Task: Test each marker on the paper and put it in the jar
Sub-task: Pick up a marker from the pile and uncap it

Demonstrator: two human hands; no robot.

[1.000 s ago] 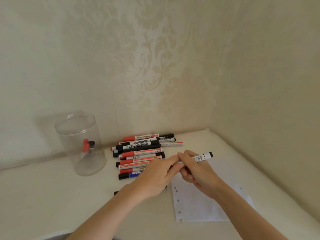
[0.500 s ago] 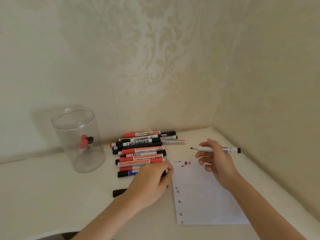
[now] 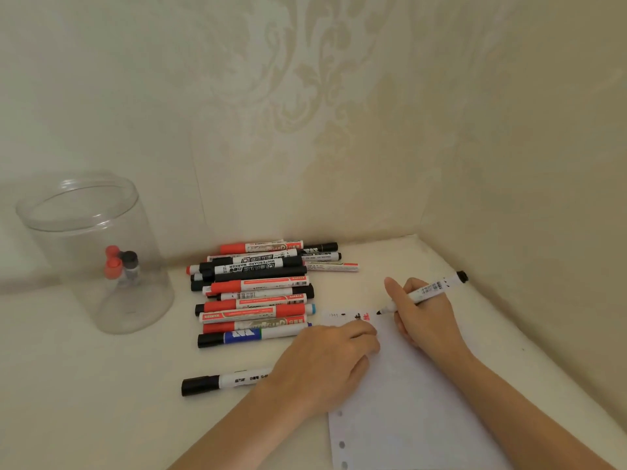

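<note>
Head view, right hand: your right hand (image 3: 424, 317) is on the right side of the paper, its fingers (image 3: 405, 329) curled round an uncapped white-barrelled marker (image 3: 428, 289).
Marker in hand: it slants from far right down to near left, with its black tip at the far edge of the paper, just right of the small test marks (image 3: 356, 315). You cannot tell whether the tip touches the sheet.
Head view, left hand: your left hand (image 3: 325, 364) rests palm down on the left edge of the paper, knuckles up and fingers folded under. What they hold, if anything, is hidden.
Paper: the white punched sheet (image 3: 417, 412) lies flat on the cream worktop (image 3: 101, 395), near and right, with its holes along the left edge.
Marker pile: a stack of red, black and blue capped markers (image 3: 258, 293) lies on the worktop left of the sheet, barrels running left to right.
Loose marker: a black-capped marker (image 3: 220, 383) lies apart, nearer to you than the pile, its right end under your left wrist.
Jar: the clear jar (image 3: 98, 256) stands upright at the far left, well apart from the paper, with three markers (image 3: 120, 266) upright inside, two red-capped and one dark-capped.
</note>
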